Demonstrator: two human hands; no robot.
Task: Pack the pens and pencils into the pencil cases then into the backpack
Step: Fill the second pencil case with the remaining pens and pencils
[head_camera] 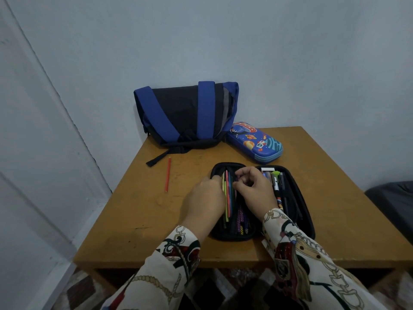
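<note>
1. Both hands work over the open black zip pencil case (297,211) at the near middle of the worn brown wooden table (138,220). The left hand (204,203) presses curled fingers on the coloured pencils (228,198) in its left half; the right hand (252,186) appears to pinch something small there, though what I cannot tell.
2. Judged best: seat the pencils flat under the strap before zipping.
3. Left of the case, apart, lies a loose red pencil (167,174), still unpacked.
4. Behind the case sits the closed blue space-print hard pencil case (254,143); the blue-and-black backpack (185,115) leans behind-left, its opening unseen.
</note>
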